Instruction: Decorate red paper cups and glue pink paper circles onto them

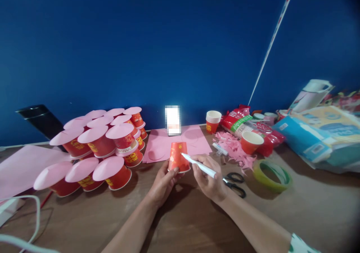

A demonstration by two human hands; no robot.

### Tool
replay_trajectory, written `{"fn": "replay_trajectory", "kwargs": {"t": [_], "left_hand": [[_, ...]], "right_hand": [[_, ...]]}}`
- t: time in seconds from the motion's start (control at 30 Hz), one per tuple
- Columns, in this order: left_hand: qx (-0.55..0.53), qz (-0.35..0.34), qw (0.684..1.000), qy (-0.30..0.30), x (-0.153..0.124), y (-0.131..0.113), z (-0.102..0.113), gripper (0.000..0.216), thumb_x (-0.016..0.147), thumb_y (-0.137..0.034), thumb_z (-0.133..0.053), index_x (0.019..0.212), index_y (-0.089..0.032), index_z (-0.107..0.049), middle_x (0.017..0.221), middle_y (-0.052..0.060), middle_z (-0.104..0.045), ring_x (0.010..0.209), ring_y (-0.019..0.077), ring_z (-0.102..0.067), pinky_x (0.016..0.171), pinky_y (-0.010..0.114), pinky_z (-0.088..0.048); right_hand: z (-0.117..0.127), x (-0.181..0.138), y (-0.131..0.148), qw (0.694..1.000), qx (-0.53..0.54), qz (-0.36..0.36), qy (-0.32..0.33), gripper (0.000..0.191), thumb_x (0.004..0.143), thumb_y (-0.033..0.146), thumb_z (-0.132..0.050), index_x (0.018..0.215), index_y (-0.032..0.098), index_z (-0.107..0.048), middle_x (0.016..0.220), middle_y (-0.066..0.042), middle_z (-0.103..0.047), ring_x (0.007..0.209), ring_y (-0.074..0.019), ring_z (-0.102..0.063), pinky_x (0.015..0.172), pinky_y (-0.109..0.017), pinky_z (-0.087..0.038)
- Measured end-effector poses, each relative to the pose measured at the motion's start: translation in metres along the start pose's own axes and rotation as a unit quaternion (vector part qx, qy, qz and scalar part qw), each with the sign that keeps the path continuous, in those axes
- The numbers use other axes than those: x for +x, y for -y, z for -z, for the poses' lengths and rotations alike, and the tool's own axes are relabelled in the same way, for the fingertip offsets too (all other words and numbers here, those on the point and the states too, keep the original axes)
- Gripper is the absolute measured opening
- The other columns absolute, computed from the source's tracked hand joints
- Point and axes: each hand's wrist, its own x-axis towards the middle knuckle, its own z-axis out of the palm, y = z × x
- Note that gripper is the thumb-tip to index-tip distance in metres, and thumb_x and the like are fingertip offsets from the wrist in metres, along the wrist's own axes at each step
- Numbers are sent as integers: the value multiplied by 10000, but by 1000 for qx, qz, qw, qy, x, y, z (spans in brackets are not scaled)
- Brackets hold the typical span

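My left hand [164,181] grips a red paper cup [179,153] by its rim. The cup is upside down, with its narrow base up and yellow and pale printing on its side. My right hand [209,178] is closed around a white marker pen [201,165], held like a writing tool. The pen's tip points left and lies at or close to the cup's side; I cannot tell whether it touches. Behind the cup, sheets of pink paper [152,140] lie on the table. Black-handled scissors [235,177] rest just right of my right hand, partly hidden by it.
On the left stand several upturned red cups with pink paper cone tops [108,170], some stacked. To the right are a cup stack [213,121], pink scraps [233,148], a lone cup [251,143], a tape roll [272,176] and a blue package [309,133]. A white cable [38,219] curves at lower left.
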Motion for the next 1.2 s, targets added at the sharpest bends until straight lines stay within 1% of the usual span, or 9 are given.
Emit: {"fn": "replay_trajectory", "kwargs": {"t": [0.13, 0.33, 0.53, 0.7, 1.0, 1.2], "left_hand": [[-4, -2, 1000, -1, 0, 1, 2, 402, 778, -273, -685, 1159, -177, -596, 1175, 115, -623, 1046, 244, -603, 916, 376, -459], [-5, 0, 1000, -3, 0, 1, 2, 394, 757, -297, -706, 1115, -164, -613, 1162, 126, -634, 1048, 261, -604, 919, 390, -456], [-1, 7, 1000, -21, 1, -1, -1, 424, 725, -298, -735, 1106, -162, -608, 1111, 123, -644, 1019, 260, -607, 886, 383, -465], [0, 10, 1000, -22, 1, -1, -1, 409, 725, -290, -737, 1093, -158, -615, 1129, 124, -639, 1010, 243, -606, 885, 368, -465], [-4, 8, 1000, -12, 0, 0, 0, 424, 733, -280, -730, 1126, -175, -609, 1176, 120, -633, 1045, 250, -610, 896, 364, -465], [6, 12, 1000, -19, 0, -1, -2, 452, 717, -293, -741, 1129, -165, -607, 1151, 125, -640, 1038, 253, -609, 884, 361, -476]], "right_hand": [[0, -1, -3, 1000, -3, -5, -7, 163, 877, 127, -501, 1001, 182, -591, 847, -69, -664, 776, -184, -637, 719, -312, -525], [0, -1, 2, 1000, 19, 8, 23, 160, 873, 112, -499, 985, 178, -591, 819, -57, -663, 760, -175, -626, 714, -300, -514], [0, 0, 4, 999, 31, 20, 22, 157, 855, 99, -521, 973, 171, -595, 817, -63, -664, 753, -177, -627, 701, -298, -510], [-1, -2, 2, 999, 27, 13, 22, 156, 858, 104, -521, 979, 170, -595, 825, -67, -664, 750, -181, -620, 696, -307, -504], [0, -2, 1, 999, 20, 15, 21, 167, 864, 104, -516, 1000, 171, -587, 837, -65, -659, 772, -179, -617, 715, -307, -502], [-1, -1, 2, 999, 20, 12, 26, 160, 866, 103, -523, 997, 168, -588, 847, -71, -664, 784, -183, -622, 723, -309, -505]]}}
